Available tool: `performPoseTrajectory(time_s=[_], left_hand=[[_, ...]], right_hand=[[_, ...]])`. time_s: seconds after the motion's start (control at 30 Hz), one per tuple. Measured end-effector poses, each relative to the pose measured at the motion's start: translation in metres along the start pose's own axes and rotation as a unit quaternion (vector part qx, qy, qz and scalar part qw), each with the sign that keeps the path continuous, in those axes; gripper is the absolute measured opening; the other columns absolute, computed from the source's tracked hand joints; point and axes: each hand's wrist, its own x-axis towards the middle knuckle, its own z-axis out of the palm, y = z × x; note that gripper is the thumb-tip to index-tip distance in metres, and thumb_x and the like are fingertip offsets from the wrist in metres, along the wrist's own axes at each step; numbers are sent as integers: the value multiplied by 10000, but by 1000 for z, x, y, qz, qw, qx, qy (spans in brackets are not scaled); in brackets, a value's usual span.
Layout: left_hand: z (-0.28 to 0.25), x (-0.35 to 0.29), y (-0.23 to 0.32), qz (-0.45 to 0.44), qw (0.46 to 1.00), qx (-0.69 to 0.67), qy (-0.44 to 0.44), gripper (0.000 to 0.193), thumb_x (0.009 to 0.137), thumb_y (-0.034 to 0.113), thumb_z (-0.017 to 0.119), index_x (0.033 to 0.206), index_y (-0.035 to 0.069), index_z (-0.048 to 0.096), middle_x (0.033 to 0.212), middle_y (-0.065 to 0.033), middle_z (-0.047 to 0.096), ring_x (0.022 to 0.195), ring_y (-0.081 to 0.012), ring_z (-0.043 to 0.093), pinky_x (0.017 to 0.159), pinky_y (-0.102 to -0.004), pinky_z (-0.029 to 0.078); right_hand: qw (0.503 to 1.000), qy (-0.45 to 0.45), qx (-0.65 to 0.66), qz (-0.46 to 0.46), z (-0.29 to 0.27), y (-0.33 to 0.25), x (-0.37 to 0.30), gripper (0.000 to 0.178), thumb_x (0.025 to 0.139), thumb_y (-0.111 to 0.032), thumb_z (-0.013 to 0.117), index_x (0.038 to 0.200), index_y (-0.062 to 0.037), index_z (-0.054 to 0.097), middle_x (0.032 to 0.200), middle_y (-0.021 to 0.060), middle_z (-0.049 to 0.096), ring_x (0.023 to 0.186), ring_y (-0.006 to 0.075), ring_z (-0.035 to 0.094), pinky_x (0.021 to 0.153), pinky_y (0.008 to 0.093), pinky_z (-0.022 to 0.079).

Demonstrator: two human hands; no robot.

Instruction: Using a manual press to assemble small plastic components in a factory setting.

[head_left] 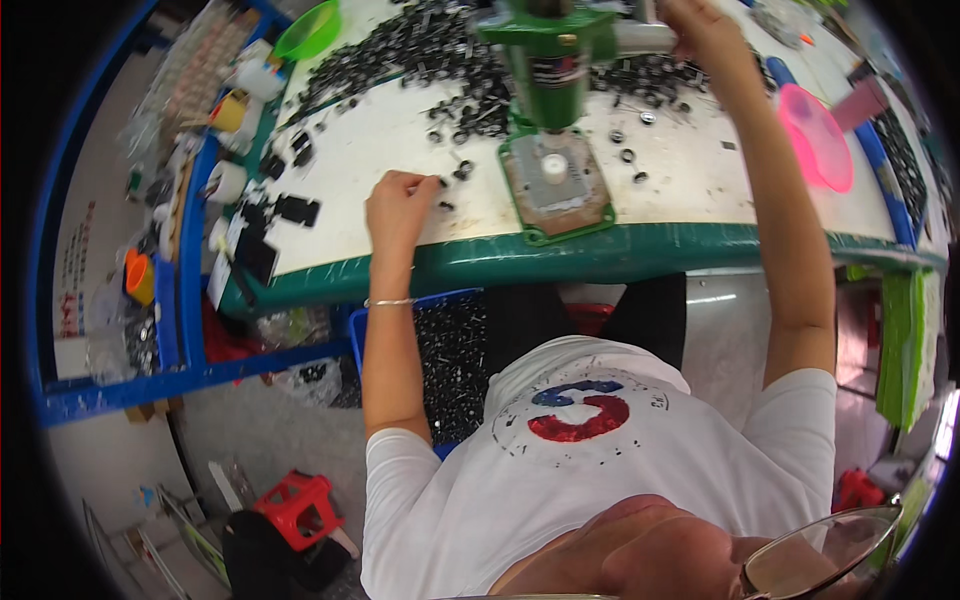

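Observation:
A green hand press (553,80) stands on the worktable, its square base near the green-covered front edge. A small white round piece (554,168) sits on the base plate under the ram. My right hand (704,38) is closed around the press lever (645,38) at the top right. Left of the base, my left hand (397,210) is low over the table with its fingertips pinched. A dark bit shows at those fingertips, but I cannot make out what they hold. Loose small black round parts (463,170), some with metal stems, lie just beside it.
A large heap of black parts (430,50) spreads behind the press. A green bowl (310,32) stands back left, a pink basket (815,140) at right. Below the table is a blue crate (357,335) of similar parts; a red stool (298,508) stands lower left.

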Motion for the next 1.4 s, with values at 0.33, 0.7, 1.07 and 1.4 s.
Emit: performPoseTrajectory(time_s=[0.33,0.7,1.07,1.4], left_hand=[[28,22,45,51,997,11,-58,226,762,292,743,849,86,778,857,-116,710,782,-260,671,749,-364,518],[7,15,53,-60,912,-402,45,150,895,116,717,1011,21,731,1019,-73,705,850,-111,637,756,-253,506],[11,-17,76,-120,797,-589,-52,225,855,-22,692,1077,-60,701,1043,-126,723,912,-172,694,851,-280,555],[28,-28,105,-31,854,-514,-75,128,828,57,756,944,2,755,906,-10,692,886,-87,593,856,-249,450]], right_hand=[[936,-107,-332,-51,1,101,-78,210,921,-225,632,1108,-133,659,1004,52,613,937,234,626,782,362,512],[923,-59,-374,-70,3,120,-79,183,913,-194,646,1070,-102,656,1014,58,621,859,245,626,763,373,516],[972,-186,-58,-134,87,46,-115,297,877,-201,703,1144,-72,702,1015,61,601,839,160,585,796,304,491],[980,-196,-11,-29,103,59,-126,326,877,-282,711,1145,-97,716,1106,69,568,981,209,578,884,322,463]])
